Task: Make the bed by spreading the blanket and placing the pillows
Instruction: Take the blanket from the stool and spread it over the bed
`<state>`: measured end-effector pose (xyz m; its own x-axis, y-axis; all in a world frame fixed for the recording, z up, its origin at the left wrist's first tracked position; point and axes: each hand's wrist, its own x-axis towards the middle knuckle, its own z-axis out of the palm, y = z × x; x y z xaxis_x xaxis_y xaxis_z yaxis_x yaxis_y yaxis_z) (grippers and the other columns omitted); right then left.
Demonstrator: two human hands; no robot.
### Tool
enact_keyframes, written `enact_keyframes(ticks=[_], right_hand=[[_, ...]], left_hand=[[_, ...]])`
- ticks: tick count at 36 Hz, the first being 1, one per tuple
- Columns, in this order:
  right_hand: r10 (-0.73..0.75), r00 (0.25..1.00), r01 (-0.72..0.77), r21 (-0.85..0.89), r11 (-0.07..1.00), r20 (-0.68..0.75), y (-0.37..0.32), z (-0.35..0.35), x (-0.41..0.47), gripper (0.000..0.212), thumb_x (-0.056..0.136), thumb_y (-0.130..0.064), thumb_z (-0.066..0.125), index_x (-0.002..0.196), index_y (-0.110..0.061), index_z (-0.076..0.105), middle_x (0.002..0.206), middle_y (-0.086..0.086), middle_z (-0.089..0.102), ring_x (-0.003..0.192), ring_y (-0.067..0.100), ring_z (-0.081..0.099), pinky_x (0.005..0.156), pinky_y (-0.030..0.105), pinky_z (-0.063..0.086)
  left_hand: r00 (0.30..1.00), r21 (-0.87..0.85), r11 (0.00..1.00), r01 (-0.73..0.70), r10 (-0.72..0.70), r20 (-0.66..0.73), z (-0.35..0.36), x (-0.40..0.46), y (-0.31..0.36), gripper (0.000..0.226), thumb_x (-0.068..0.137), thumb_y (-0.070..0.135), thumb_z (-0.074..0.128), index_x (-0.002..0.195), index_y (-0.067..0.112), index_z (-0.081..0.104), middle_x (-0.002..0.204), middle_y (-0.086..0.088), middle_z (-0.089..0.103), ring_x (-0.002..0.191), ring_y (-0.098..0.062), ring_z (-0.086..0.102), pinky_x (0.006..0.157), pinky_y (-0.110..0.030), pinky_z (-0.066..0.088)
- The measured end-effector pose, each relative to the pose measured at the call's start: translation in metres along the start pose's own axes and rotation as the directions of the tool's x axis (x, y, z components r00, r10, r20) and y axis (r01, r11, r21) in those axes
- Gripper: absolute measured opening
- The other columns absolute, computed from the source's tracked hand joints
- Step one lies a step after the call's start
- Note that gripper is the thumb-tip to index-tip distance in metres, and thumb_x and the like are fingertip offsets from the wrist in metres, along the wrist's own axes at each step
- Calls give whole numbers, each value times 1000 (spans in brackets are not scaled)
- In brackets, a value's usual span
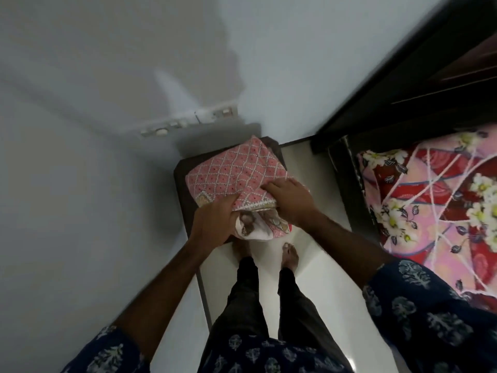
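Left grip (215, 216) and right grip (289, 199), arms outstretched, both clamped around folded pink cloth (234, 173) on dark stool (180, 168)

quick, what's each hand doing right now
Left hand: closed on the near end of the pink folded cloth.
Right hand: pressed on the same cloth, grip unclear.

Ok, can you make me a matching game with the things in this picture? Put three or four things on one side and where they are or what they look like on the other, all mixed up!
Things:
1. folded pink cloth
2. floral bedspread
3. switch panel
4. dark stool

Clues:
A. on the white wall
B. under the folded bundle
C. gripped by both hands
D. red and pink, on the bed at right

Pairs: 1-C, 2-D, 3-A, 4-B
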<state>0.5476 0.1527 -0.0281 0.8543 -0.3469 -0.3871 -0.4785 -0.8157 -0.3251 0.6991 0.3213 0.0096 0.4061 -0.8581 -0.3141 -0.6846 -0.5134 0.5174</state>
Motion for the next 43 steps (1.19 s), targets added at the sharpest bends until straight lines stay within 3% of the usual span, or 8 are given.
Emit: enact_keyframes(ticks=[3,10,14,21,26,33,38,43], right_hand=[[56,996,-56,11,998,-71,-3,-48,-18,37,89,-33,63,126,-30,62,119,-2,71,110,25,67,91,38,53],[152,919,-149,36,988,-365,12,-124,-115,45,86,-61,36,108,-32,63,97,-6,73,89,22,71,63,34,52],[283,860,-273,84,958,-425,21,-153,-189,33,83,-36,52,110,-31,68,93,-1,74,85,26,70,61,28,40],[442,804,-367,252,895,-398,37,-183,-339,23,76,-17,62,97,-21,70,83,-1,70,72,16,62,63,28,47],[584,720,-410,449,794,-374,38,-156,-467,21,76,-30,59,85,-14,68,74,0,68,65,16,61,61,39,51],[759,542,-482,607,632,-360,8,-111,-673,25,79,-41,76,74,-19,65,64,-5,64,58,6,59,56,27,43],[882,343,-606,640,472,-325,-23,-64,-811,25,76,-36,86,78,-22,65,63,-9,61,56,-1,56,51,21,34],[950,24,-467,837,287,-312,-58,1,-914,28,75,-37,86,93,-21,72,81,-8,69,66,-2,61,59,16,42]], left_hand=[[998,-31,998,54,-53,29,-16,1,23,43,100,32,56,140,19,56,130,-10,66,116,-33,62,92,-35,46],[998,-48,997,-61,60,-19,-52,11,91,39,96,43,57,132,29,59,122,-4,70,110,-34,65,90,-42,53],[967,-52,966,-255,255,2,-55,12,149,35,96,44,57,128,32,61,123,3,69,113,-25,64,87,-36,49],[856,-63,886,-460,461,233,-4,-22,250,42,87,52,66,121,27,61,111,0,71,103,-25,66,76,-29,41],[682,-32,719,-694,671,291,50,-48,309,41,87,44,62,127,34,61,121,4,70,113,-18,65,95,-35,50],[424,77,417,-905,883,202,91,-158,437,37,87,46,49,105,17,63,92,-6,71,87,-31,68,64,-34,45],[166,40,162,-986,962,217,134,-242,514,47,88,46,40,106,10,64,83,-10,70,71,-33,67,54,-30,39],[-41,-57,-28,-998,970,239,186,-310,587,46,90,45,47,116,11,64,80,-8,70,62,-28,65,52,-25,38]])
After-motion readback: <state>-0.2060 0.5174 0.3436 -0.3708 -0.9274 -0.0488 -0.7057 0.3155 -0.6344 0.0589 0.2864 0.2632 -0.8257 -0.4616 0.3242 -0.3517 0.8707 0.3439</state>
